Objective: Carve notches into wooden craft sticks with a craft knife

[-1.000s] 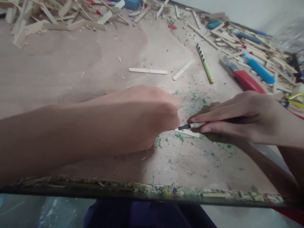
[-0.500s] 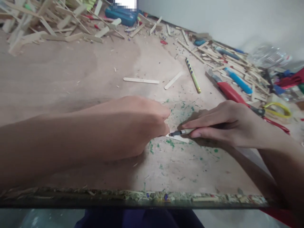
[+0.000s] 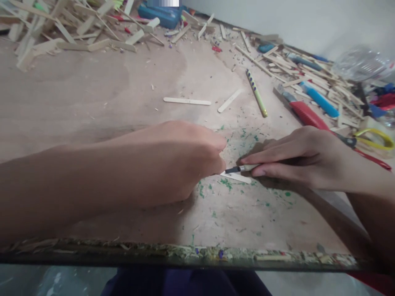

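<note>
A pale wooden popsicle stick [image 3: 239,177] lies on the tabletop, its left end hidden under my left hand [image 3: 191,160]. The fingers of that hand are closed and press the stick down. In a pinch between thumb and fingers, my right hand [image 3: 296,160] holds a craft knife [image 3: 248,167]. The knife's dark blade rests on or just over the stick, close to my left fingertips; I cannot tell whether it cuts in. Beyond my hands lie a whole popsicle stick [image 3: 187,101] and a shorter stick piece [image 3: 230,100].
A yellow-green pencil [image 3: 256,93], a red-handled knife [image 3: 308,114], a blue marker [image 3: 319,99] and yellow-handled scissors [image 3: 375,138] lie at right. Heaped sticks [image 3: 70,28] fill the back left, near a blue case [image 3: 162,16]. Green shavings [image 3: 226,183] dot the tabletop.
The view has shifted slightly, so most things on the table sit a little further right. Both hands keep the same grip, with the blade still at the stick beside my left fingers.
</note>
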`<state>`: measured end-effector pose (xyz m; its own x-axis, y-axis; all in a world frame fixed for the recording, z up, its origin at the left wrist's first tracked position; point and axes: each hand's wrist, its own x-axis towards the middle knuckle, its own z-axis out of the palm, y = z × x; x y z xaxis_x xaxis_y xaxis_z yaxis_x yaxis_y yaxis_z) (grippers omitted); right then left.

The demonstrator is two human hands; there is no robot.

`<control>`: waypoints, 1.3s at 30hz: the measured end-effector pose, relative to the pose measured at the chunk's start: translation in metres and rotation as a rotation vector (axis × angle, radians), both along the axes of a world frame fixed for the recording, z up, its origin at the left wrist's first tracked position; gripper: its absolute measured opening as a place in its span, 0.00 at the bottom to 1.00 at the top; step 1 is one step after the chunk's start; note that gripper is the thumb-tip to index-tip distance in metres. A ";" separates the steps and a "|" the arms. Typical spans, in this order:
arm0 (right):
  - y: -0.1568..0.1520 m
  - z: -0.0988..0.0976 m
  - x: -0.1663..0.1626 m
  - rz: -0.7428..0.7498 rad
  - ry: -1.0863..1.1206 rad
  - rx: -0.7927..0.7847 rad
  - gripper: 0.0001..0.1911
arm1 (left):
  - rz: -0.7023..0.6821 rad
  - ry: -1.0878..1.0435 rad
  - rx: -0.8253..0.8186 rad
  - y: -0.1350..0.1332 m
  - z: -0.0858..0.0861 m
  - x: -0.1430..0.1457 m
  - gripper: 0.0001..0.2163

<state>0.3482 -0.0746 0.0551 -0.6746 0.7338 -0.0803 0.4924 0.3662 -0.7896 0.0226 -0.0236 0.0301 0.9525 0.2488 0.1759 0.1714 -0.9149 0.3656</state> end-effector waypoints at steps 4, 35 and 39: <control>0.000 -0.001 0.000 0.020 0.017 0.031 0.19 | -0.014 -0.030 0.014 0.001 -0.002 0.000 0.14; 0.003 -0.001 0.000 0.031 0.054 0.037 0.15 | 0.022 0.091 -0.057 0.001 0.002 0.006 0.11; 0.002 -0.001 -0.001 0.024 0.030 0.046 0.14 | 0.012 0.050 -0.055 0.001 0.002 0.006 0.11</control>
<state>0.3469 -0.0726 0.0542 -0.6937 0.7198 -0.0266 0.4594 0.4136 -0.7860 0.0285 -0.0228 0.0316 0.9566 0.2682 0.1136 0.2016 -0.8913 0.4062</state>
